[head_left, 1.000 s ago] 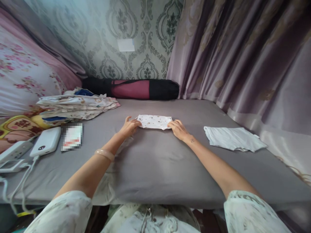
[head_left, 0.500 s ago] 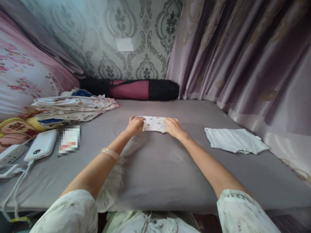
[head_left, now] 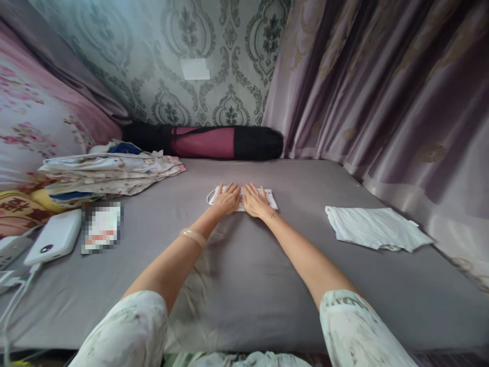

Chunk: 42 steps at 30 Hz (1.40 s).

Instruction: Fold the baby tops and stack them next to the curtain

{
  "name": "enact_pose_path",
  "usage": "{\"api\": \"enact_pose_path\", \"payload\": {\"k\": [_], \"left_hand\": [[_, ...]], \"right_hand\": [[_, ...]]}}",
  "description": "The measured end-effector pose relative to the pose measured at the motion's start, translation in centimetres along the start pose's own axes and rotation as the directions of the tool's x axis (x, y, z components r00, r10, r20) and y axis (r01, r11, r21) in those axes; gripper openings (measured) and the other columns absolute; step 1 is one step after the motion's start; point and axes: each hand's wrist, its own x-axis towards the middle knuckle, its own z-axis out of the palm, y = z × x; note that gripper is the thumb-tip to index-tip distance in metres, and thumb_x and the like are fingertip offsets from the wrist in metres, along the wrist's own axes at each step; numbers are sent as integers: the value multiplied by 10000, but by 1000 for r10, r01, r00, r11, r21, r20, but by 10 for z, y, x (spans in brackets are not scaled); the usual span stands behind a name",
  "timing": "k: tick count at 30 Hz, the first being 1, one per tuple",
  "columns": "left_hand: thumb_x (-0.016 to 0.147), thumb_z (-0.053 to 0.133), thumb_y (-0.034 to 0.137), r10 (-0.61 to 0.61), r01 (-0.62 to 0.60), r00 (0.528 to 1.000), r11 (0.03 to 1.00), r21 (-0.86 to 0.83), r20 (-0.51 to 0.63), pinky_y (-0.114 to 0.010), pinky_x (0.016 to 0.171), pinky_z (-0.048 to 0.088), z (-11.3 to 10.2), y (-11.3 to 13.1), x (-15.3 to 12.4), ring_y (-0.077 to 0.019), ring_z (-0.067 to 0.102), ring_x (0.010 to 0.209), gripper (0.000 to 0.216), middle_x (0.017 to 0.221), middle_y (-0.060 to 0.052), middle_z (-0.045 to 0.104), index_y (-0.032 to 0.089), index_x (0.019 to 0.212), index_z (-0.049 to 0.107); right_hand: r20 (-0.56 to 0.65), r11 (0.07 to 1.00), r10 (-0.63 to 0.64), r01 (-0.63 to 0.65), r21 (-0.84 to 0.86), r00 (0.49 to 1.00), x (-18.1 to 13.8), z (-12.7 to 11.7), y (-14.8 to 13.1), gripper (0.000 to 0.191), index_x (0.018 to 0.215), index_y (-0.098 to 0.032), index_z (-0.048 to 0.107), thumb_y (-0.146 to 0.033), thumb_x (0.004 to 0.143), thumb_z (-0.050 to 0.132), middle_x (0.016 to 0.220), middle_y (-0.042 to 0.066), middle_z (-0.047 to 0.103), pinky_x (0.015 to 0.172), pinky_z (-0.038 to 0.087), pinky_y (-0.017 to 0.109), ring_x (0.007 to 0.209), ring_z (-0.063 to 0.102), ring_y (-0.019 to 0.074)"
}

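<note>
Left hand (head_left: 228, 199) and right hand (head_left: 254, 200) lie flat and open — gripping nothing — on the printed white cloth (head_left: 272, 200). A pale folded cloth (head_left: 376, 228) lies to the right

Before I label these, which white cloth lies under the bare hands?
The small white cloth with a side loop, centre; the plain white folded cloth, right, lies untouched.

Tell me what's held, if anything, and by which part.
Nothing is gripped: the left hand and right hand lie flat on the small white cloth, near its middle.
</note>
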Motion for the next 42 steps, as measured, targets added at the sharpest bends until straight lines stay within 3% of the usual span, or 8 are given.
{"api": "enact_pose_path", "payload": {"k": [5, 12, 19, 26, 34, 42], "left_hand": [[1010, 202, 391, -47, 51, 997, 997, -62, 59, -551, 1165, 167, 9, -1, -1, -283, 292, 1443, 542, 1553, -112, 352, 188, 1490, 351], [1007, 202, 407, -45, 49, 997, 997, -66, 60, -558, 1161, 158, 11, -3, -1, -276, 292, 1443, 541, 1556, -98, 348, 227, 1500, 333], [1007, 232, 373, -25, 30, 997, 998, -57, 79, -572, 1154, 174, 2, -2, 1, -287, 304, 1435, 530, 1544, -145, 359, 167, 1481, 347], [993, 288, 451, -69, 69, 998, 998, -9, 1, -564, 1155, 187, -5, -9, -2, -288, 302, 1434, 516, 1528, -134, 390, 218, 1441, 398], [995, 228, 493, -97, 98, 994, 995, -20, 47, -554, 1161, 172, 8, -15, -5, -299, 284, 1443, 589, 1535, -137, 378, 185, 1479, 360], [994, 249, 486, -86, 86, 996, 996, -11, 37, -549, 1151, 201, 5, -15, -5, -298, 312, 1428, 573, 1523, -144, 396, 184, 1464, 378]], "right_hand": [[-11, 1000, 9, -9, 16, 1000, 0, 13, 5, 553, 1496, -118, 347, -301, 984, 243, 1552, 109, 349, 1169, 159, 528, 1451, 247, 274], [17, 1000, 27, -27, 13, 999, 3, 16, 6, 554, 1506, -150, 333, -322, 989, 235, 1561, 93, 336, 1170, 145, 539, 1449, 249, 274], [79, 999, 30, -33, 38, 996, 4, 9, 7, 556, 1515, -148, 311, -305, 986, 243, 1577, 98, 300, 1177, 139, 523, 1464, 217, 266], [8, 998, 61, -62, 25, 998, 3, 6, 13, 540, 1495, -138, 341, -314, 988, 280, 1582, 119, 277, 1181, 78, 542, 1471, 194, 259], [-15, 997, 83, -83, 7, 996, 0, 16, 15, 523, 1484, -180, 369, -339, 997, 264, 1551, 120, 349, 1175, 108, 533, 1450, 252, 262], [24, 996, 90, -91, 14, 996, 1, 13, 14, 528, 1488, -168, 359, -339, 997, 263, 1561, 127, 328, 1173, 110, 540, 1455, 240, 267]]}}
